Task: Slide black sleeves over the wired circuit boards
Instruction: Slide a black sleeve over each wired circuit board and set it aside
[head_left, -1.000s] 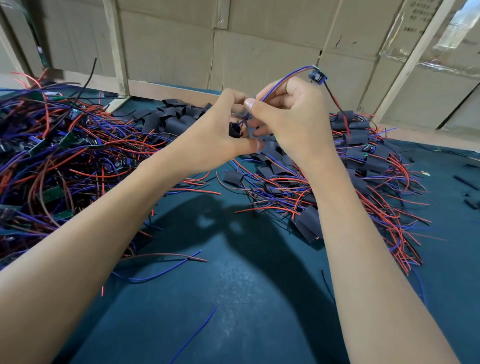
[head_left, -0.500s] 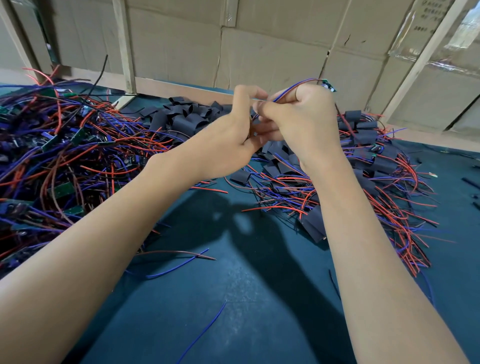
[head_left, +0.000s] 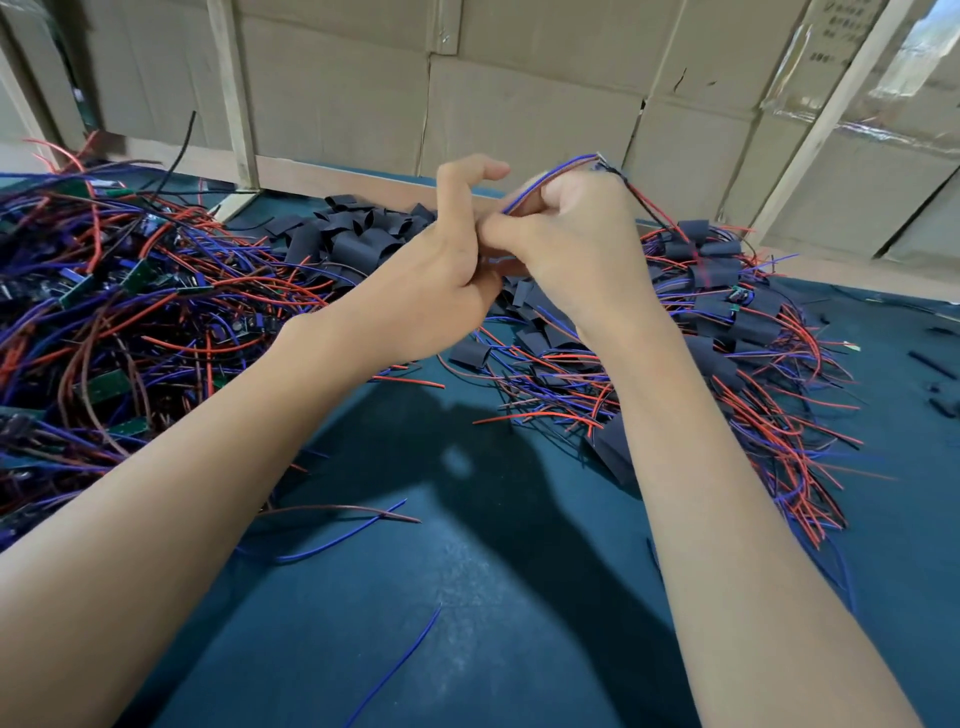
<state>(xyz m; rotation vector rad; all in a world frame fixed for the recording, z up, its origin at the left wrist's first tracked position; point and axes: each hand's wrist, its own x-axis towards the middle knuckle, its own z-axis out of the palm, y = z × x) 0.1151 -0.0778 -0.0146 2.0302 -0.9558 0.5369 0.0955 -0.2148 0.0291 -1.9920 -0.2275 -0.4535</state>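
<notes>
Cardboard panels and pale timber battens (head_left: 228, 88) back a dark teal work surface (head_left: 467, 597), over which we see both hands raised and pressed together.

We find the right hand (head_left: 576, 244) with fingers curled around a thin blue and red wire pair (head_left: 540, 182); the pair rises out of the fist, arches over the knuckles and ends at a small circuit board (head_left: 605, 165), only its edge visible, behind the hand. A dark lead drops from that board toward the pile on the right. The left hand (head_left: 447, 270) meets the right at the fingertips; its thumb stands up free, while its fingers are folded in against the right hand. We cannot tell what they hold, and no sleeve is visible between the hands.

Outward, a heap of loose flat black sleeves (head_left: 358, 234) lies just behind the left hand. To the right, a pile of sleeved boards with red and blue leads (head_left: 727, 312) spreads across the surface. At far left lies a tangle of bare green boards with red, blue and brown wires (head_left: 119, 291). A single loose blue wire (head_left: 400, 670) lies near the front, between the forearms.
</notes>
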